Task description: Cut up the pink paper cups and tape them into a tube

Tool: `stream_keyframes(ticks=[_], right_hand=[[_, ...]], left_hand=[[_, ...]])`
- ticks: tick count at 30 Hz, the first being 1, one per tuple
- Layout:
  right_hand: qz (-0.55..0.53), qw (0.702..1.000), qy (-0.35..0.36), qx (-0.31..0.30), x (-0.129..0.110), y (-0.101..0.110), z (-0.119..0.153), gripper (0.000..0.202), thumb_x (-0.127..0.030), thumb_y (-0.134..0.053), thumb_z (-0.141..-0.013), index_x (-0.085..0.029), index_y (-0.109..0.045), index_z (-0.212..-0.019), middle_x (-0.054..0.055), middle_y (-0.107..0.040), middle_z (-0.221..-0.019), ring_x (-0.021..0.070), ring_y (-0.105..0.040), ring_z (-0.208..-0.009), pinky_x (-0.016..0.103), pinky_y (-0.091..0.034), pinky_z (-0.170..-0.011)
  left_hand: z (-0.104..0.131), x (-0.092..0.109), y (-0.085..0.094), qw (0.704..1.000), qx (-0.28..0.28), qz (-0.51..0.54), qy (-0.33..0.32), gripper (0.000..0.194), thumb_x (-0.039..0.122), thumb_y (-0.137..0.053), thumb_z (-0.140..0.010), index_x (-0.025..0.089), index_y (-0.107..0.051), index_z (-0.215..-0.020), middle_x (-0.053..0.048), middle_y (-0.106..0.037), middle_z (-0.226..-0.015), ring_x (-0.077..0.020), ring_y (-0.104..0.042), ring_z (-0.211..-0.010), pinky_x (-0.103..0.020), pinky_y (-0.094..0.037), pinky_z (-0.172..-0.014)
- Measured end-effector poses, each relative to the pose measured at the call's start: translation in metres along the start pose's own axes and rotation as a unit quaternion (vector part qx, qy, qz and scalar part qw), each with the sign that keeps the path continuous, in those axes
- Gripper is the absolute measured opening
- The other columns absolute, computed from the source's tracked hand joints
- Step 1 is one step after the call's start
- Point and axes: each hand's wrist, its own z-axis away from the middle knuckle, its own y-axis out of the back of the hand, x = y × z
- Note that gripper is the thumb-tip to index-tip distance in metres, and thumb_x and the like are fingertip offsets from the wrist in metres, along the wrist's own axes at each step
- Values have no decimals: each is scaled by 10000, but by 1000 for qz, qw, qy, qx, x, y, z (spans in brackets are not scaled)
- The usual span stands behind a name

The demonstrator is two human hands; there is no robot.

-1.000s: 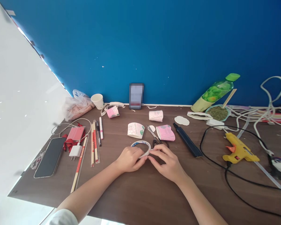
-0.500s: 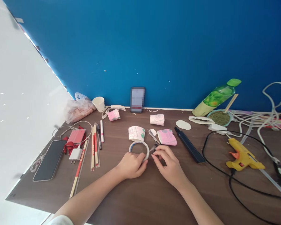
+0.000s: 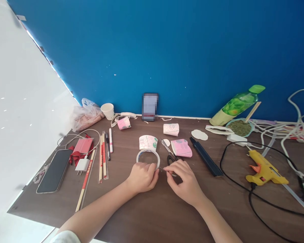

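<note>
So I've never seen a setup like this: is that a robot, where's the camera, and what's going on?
No robot here: these are a person's two bare hands, seen through a camera worn on the head, looking forward and down. The left hand holds a tape roll; the right hand pinches a thin strip beside it, probably the loose end. On the brown tabletop lie scissors, a yellow glue gun, wrapped chopsticks and a smartphone. A green-capped bottle leans at the right.
</note>
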Motion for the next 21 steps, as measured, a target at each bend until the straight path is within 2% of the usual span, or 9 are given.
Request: stream_keyframes(ticks=[2,5,7,9,12,14,16,18,21], right_hand=[[-21,1000,-7,-8,-4,4,0,140,-127,-495,-805,-204,-585,-880,-14,-545,-629,144,-499,-617,305,-384,-633],[36,999,-1,6,-7,4,-1,135,-213,-560,-800,-202,-612,-924,-9,-553,-633,151,-511,-625,309,-375,-632],[102,994,-2,36,-6,2,-2,169,-302,-611,-787,-213,-647,-926,35,-607,-755,179,-536,-693,324,-379,-640],[146,986,-14,76,-5,-2,-3,267,-372,-639,-766,-213,-654,-981,97,-609,-976,209,-543,-756,357,-406,-670],[147,981,0,124,-3,-6,-2,398,-338,-652,-766,-207,-581,-1135,140,-558,-1139,212,-550,-771,397,-442,-730],[135,983,45,118,-3,-7,-2,365,-231,-637,-785,-222,-560,-1142,110,-607,-1092,210,-576,-815,375,-444,-752],[130,983,89,94,-4,-8,-1,299,-140,-617,-794,-230,-581,-1076,60,-670,-962,199,-591,-832,345,-430,-744],[133,981,109,87,-5,-8,0,234,-103,-612,-793,-220,-603,-996,23,-693,-826,183,-594,-776,328,-407,-709],[147,978,113,93,-7,-6,-1,132,-108,-611,-798,-214,-624,-875,0,-689,-728,161,-586,-700,318,-363,-660]], left_hand=[[-1,2,3,999,16,-30,9,157,227,-418,-835,181,-426,-685,3,-512,-495,-137,-472,-418,-273,-223,-437],[-1,3,5,998,29,-54,-5,118,217,-436,-808,177,-442,-697,2,-489,-488,-139,-454,-426,-282,-221,-447],[-1,4,5,997,38,-70,-19,90,211,-442,-803,168,-467,-728,1,-488,-492,-139,-451,-432,-287,-219,-450],[-1,5,4,995,53,-86,-26,82,212,-446,-806,153,-495,-776,0,-490,-499,-138,-450,-438,-290,-215,-452],[-1,6,3,992,68,-103,-33,111,213,-450,-805,131,-522,-827,-2,-493,-509,-136,-447,-440,-296,-209,-453],[-1,7,3,991,69,-106,-43,131,212,-448,-804,121,-532,-847,-6,-505,-525,-138,-449,-445,-304,-207,-451],[-1,8,4,991,67,-104,-47,132,209,-447,-803,121,-534,-847,-6,-507,-530,-141,-449,-450,-310,-209,-451],[-2,8,5,991,70,-103,-41,113,213,-451,-805,132,-530,-822,0,-496,-517,-140,-444,-449,-311,-209,-457],[-3,9,6,991,81,-105,-36,101,227,-465,-813,153,-513,-763,9,-479,-497,-136,-432,-442,-308,-200,-462]])
